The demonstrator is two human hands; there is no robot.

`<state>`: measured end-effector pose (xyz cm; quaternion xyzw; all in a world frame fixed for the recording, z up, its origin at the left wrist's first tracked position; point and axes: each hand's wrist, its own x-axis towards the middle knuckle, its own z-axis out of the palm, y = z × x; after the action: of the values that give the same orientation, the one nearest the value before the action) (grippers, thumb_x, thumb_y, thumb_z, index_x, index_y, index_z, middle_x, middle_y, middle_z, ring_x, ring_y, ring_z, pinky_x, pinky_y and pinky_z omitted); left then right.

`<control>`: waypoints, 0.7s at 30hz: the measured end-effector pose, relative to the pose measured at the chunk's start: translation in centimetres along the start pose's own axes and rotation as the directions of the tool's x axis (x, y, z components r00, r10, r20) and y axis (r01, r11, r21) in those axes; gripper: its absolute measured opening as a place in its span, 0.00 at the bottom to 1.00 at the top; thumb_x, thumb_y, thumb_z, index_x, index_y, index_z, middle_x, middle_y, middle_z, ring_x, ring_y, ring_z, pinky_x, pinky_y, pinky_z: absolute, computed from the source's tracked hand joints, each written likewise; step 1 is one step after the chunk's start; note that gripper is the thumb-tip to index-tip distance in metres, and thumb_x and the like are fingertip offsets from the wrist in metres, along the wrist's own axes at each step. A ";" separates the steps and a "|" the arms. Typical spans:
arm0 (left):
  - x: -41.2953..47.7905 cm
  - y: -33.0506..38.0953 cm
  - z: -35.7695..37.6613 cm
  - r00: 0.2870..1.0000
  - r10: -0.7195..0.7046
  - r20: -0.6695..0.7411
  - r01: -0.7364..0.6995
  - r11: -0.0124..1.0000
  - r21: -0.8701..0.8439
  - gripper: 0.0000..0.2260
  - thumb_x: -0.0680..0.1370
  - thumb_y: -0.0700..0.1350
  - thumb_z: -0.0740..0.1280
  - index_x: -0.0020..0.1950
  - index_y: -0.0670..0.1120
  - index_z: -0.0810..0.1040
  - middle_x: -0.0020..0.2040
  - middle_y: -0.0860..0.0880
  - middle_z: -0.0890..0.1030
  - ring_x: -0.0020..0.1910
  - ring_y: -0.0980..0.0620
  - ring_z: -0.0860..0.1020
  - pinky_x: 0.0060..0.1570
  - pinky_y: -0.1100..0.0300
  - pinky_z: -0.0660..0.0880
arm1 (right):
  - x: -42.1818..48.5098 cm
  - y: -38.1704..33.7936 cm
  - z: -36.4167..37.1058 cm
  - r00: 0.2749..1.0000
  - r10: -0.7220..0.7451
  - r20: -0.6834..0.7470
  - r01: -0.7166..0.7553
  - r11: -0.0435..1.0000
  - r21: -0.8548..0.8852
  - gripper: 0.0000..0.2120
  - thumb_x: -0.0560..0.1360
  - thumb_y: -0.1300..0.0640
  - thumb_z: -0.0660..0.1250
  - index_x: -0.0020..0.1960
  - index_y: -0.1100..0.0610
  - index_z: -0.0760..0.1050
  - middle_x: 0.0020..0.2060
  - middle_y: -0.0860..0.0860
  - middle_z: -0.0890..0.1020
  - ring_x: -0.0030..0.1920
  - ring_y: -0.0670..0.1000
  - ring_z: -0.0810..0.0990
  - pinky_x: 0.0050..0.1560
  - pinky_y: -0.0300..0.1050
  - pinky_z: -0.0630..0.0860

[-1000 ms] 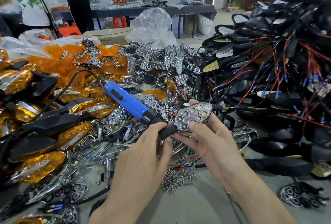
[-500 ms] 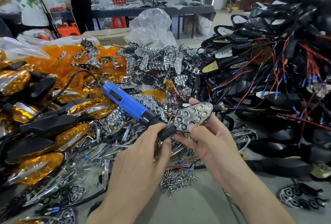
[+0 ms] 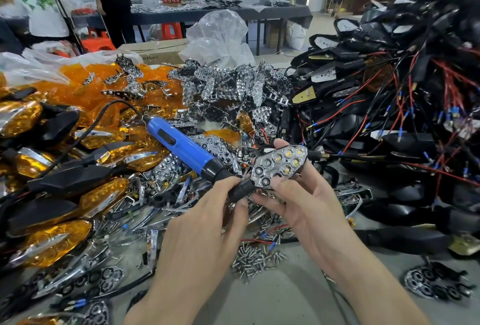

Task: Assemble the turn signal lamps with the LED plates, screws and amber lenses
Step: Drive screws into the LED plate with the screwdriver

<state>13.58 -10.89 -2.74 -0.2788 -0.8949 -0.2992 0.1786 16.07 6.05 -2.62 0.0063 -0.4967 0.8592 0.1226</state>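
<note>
Head view: my left hand (image 3: 207,226) grasps the blue screwdriver (image 3: 181,148) at its black nose, with the tip against the LED plate (image 3: 279,166). My right hand (image 3: 306,210) cradles that plate above the surface (image 3: 285,298), fingers beneath and thumb on the lower edge. I judge it light, rigid and chrome-slick. Best held by the rim, clear of the reflectors. Loose screws (image 3: 255,257) lie below.

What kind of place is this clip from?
Probably a small factory assembly bench: heaps of amber lenses, chrome LED plates and wired black housings, a blue electric screwdriver in the left hand.
</note>
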 end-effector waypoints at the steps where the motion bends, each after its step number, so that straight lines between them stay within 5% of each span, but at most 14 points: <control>1: 0.0 0.0 0.0 1.000 -0.001 0.002 0.001 1.000 -0.001 0.09 0.82 0.60 0.56 0.62 0.63 0.67 0.37 0.70 0.71 0.36 0.61 0.76 0.27 0.71 0.66 | 0.0 0.0 0.0 1.000 0.004 0.004 -0.004 1.000 0.003 0.26 0.72 0.63 0.70 0.69 0.47 0.78 0.58 0.57 0.84 0.59 0.59 0.84 0.54 0.50 0.83; 8: 0.2 0.5 -0.4 1.000 -0.020 0.002 0.020 1.000 0.005 0.12 0.80 0.58 0.58 0.63 0.60 0.68 0.34 0.71 0.68 0.26 0.65 0.71 0.24 0.72 0.64 | 0.2 -0.6 -0.2 0.998 0.039 0.042 -0.045 0.990 0.134 0.24 0.76 0.61 0.68 0.70 0.48 0.77 0.64 0.61 0.82 0.58 0.59 0.84 0.51 0.48 0.83; 11: 0.2 0.2 -0.5 0.999 -0.030 -0.013 0.029 0.999 -0.024 0.12 0.79 0.59 0.56 0.62 0.60 0.67 0.35 0.67 0.72 0.27 0.63 0.75 0.24 0.67 0.71 | 0.4 -0.7 -0.3 0.998 0.056 -0.015 -0.052 0.977 0.208 0.19 0.77 0.57 0.67 0.68 0.49 0.79 0.64 0.60 0.82 0.57 0.58 0.85 0.49 0.47 0.83; 16: 0.1 -0.6 -0.6 0.998 -0.053 -0.015 0.052 0.997 -0.059 0.08 0.78 0.61 0.55 0.49 0.60 0.69 0.35 0.66 0.75 0.38 0.63 0.78 0.27 0.70 0.67 | 0.6 -0.9 -0.4 0.986 0.076 -0.151 -0.035 0.966 0.258 0.07 0.76 0.54 0.71 0.53 0.53 0.85 0.55 0.57 0.84 0.53 0.59 0.85 0.46 0.46 0.84; 21: 0.0 -0.6 -0.7 1.000 -0.010 -0.027 0.008 0.998 -0.070 0.05 0.81 0.57 0.57 0.48 0.59 0.70 0.33 0.63 0.73 0.34 0.57 0.76 0.28 0.68 0.68 | 0.5 -1.1 -0.3 0.980 0.108 -0.166 -0.061 0.962 0.266 0.13 0.73 0.54 0.69 0.56 0.56 0.79 0.55 0.57 0.84 0.52 0.58 0.85 0.44 0.46 0.84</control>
<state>13.34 -11.76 -2.47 -0.2770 -0.8826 -0.3346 0.1796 15.81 6.95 -1.73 -0.0764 -0.3668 0.9183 0.1280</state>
